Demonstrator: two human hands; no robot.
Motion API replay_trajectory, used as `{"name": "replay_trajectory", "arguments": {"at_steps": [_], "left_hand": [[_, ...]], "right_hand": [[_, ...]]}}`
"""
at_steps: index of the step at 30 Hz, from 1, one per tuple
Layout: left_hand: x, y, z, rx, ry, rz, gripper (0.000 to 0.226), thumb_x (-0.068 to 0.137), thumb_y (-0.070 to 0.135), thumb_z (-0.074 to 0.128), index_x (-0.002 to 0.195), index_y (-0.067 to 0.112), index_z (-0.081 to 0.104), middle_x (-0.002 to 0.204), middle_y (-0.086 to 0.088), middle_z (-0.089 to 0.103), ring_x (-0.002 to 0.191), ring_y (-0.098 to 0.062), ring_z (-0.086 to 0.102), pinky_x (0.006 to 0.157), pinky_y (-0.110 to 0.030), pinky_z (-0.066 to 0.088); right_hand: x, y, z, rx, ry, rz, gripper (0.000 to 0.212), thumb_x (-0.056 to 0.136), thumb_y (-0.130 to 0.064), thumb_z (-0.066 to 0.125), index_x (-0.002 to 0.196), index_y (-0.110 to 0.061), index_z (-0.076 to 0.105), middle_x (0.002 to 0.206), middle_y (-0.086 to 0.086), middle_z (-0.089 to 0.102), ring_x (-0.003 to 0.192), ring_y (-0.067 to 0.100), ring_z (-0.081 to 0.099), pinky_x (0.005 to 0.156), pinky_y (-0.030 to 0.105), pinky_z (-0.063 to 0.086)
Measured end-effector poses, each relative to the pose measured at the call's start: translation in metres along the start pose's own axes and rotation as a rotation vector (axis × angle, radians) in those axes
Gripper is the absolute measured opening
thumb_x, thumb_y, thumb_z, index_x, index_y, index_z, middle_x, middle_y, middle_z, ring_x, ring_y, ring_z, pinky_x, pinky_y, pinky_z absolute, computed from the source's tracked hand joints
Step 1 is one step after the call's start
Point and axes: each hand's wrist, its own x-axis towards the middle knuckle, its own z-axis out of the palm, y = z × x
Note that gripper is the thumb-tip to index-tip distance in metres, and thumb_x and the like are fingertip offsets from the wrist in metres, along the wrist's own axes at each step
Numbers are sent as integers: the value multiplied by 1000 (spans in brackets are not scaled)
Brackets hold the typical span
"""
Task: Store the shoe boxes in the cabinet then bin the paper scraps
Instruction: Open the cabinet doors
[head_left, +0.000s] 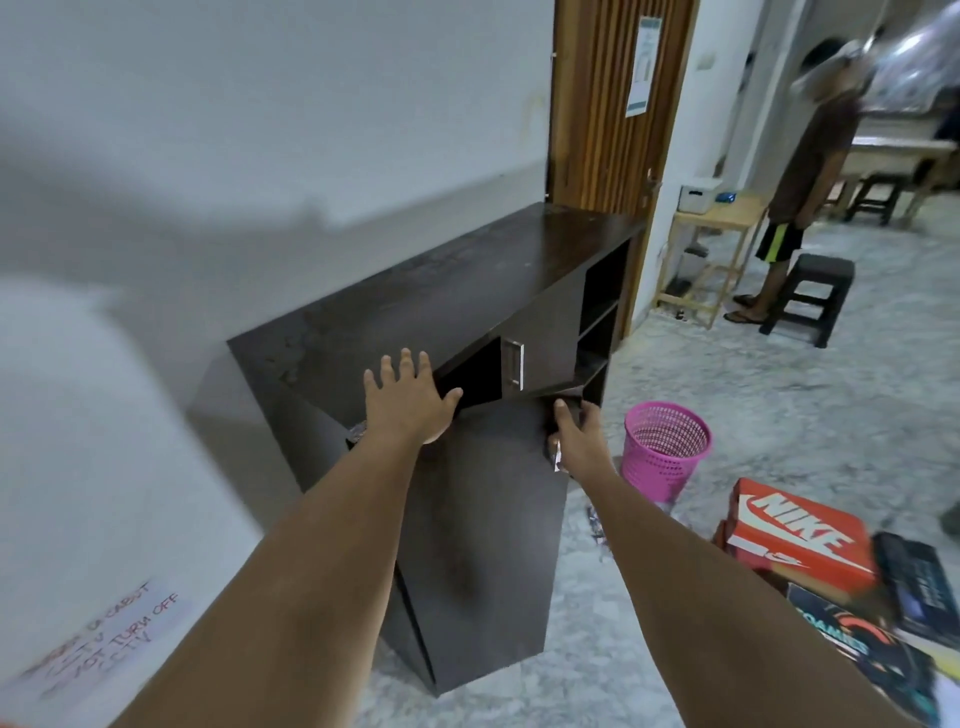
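- None of the shoe boxes is in the cabinet (457, 291) yet, as far as this view shows; they lie in a loose pile on the floor at the near right, well apart from it.
- You look to be at the first step, getting the doors open, so all the storing and all the binning are left.
- Your left hand (408, 397) lies flat with fingers spread on the cabinet top at its near front edge, gripping nothing.
- Your right hand (574, 434) is curled round the edge of the near door (478, 519), which swings out toward you.
- The far door (545, 348), with its metal handle (515, 364), stands ajar too, showing a dark compartment behind; whether anything sits in it you cannot tell.
- Counted: two cabinet doors, both partly open, and open shelves at the cabinet's far end.
- At least three shoe boxes show: an orange Nike box (800, 540), a dark printed box (857, 644) nearer you, and a black box (917, 582) on their right; the frame edge may hide more.
- One pink mesh bin (665, 447) stands on the floor just right of the cabinet, between it and the boxes.
- One small paper scrap (597, 527) shows on the floor beside your right forearm; other scraps, if any, are too blurred to count.
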Motion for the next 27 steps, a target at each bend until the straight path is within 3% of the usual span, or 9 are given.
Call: {"name": "replay_trajectory", "arguments": {"at_steps": [2, 4, 6, 8, 11, 16, 20, 27], "left_hand": [[-22, 3, -2, 8, 4, 1, 87, 97, 71, 22, 162, 16, 4, 170, -11, 1, 156, -38, 1, 125, -59, 5], [-45, 7, -4, -9, 0, 0, 89, 96, 73, 23, 162, 16, 6, 170, -13, 1, 156, -39, -1, 124, -60, 3], [-69, 13, -5, -56, -14, 2, 91, 95, 75, 22, 162, 16, 10, 170, -14, 1, 156, -40, -3, 123, -62, 1], [-93, 19, -6, -151, -69, -14, 93, 93, 78, 23, 162, 16, 13, 170, -15, 0, 155, -41, -7, 123, -62, 2], [-131, 25, -5, -319, -177, -66, 99, 90, 81, 27, 162, 15, 13, 170, -15, -5, 155, -40, -11, 123, -61, 4], [-175, 26, -5, -405, -186, -62, 108, 86, 83, 35, 162, 13, 3, 169, -15, -11, 155, -38, -12, 123, -58, 5], [-195, 17, -7, -375, -233, -43, 105, 90, 67, 53, 162, 11, -1, 168, -18, -14, 155, -37, -13, 124, -57, 6], [-194, 32, -10, -298, -271, 40, 84, 98, 42, 51, 162, 18, 1, 169, -19, -6, 155, -38, -11, 124, -57, 7]], "right_hand": [[-32, -2, -16, -58, 82, -44, 52, 92, -68, 52, 119, -24, 54, 87, 0, 70, 81, 27, 71, 80, 51, 59], [-65, -5, -35, -174, 153, -87, 50, 100, -64, 44, 104, -17, 62, 84, -2, 67, 82, 24, 67, 77, 40, 53], [-97, -1, -52, -229, 195, -109, 69, 98, -71, 38, 84, -9, 64, 69, 2, 61, 70, 25, 63, 68, 38, 49], [-120, 7, -65, -217, 195, -63, 87, 86, -86, 34, 83, -5, 65, 65, 8, 59, 65, 27, 62, 67, 44, 54], [-154, 14, -75, -192, 104, 0, 95, 75, -96, 37, 97, -10, 71, 89, 13, 74, 83, 31, 73, 79, 55, 62], [-225, 5, -75, 15, -242, 243, 45, 85, -64, 70, 104, -23, 70, 112, 6, 72, 106, 27, 68, 96, 51, 57], [-257, 0, -62, -2, -461, 285, 52, 80, -50, 82, 118, -16, 73, 121, 9, 73, 114, 30, 68, 100, 53, 55], [-260, -8, -70, 2, -542, 280, 47, 84, -42, 80, 121, -14, 73, 122, 10, 72, 117, 31, 66, 104, 55, 52]]}}
